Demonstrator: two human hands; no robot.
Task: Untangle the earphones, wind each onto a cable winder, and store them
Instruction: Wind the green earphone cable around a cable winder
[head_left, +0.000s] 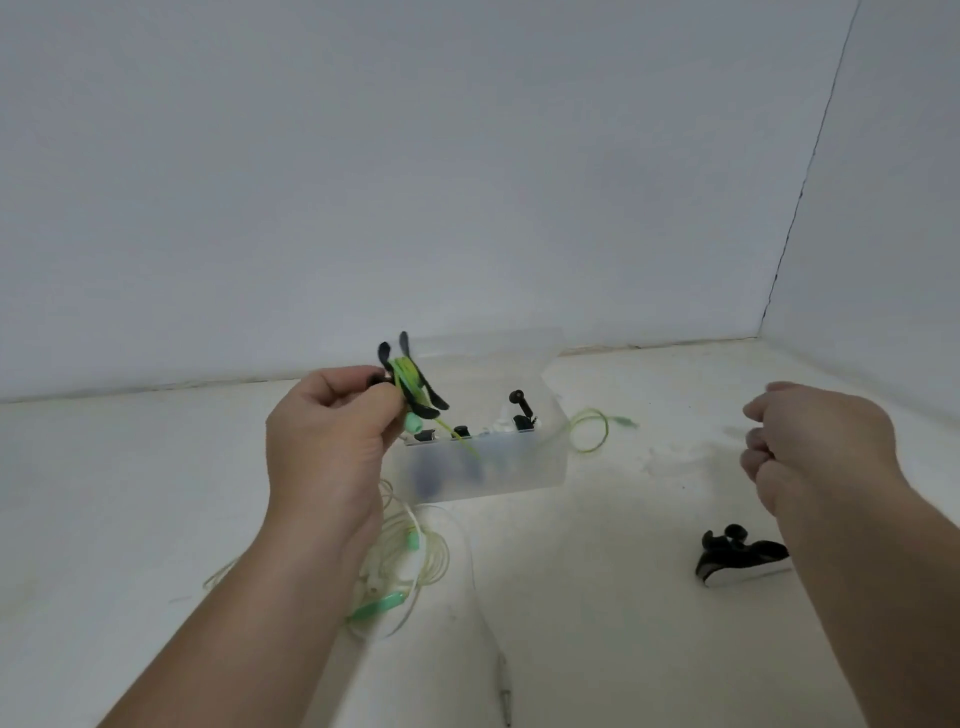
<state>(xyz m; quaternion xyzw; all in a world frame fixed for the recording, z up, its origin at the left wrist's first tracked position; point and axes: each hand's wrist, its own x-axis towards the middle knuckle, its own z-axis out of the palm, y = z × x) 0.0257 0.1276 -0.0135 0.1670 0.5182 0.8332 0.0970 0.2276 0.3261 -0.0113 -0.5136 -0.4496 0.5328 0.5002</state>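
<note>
Toward the front of the bench (597, 623), a pale earphone tangle (415, 566) is half hidden by the left forearm, and a spare black winder (737, 556) is cut off by the right. A green-wound winder (413, 382) is pinched in the left hand (332, 441); the right hand (815, 447) is curled and blurred, its hold unclear. Farther back, black pieces are dimly seen in the frosted box (498, 467).

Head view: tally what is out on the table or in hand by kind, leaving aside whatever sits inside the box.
Black cable winders: 2 (one held in the left hand, one lying on the table)
Bright green earphone: 1
Pale cable tangle: 1 (how many earphones are in it cannot be told)
Translucent box: 1
Total: 5
</note>
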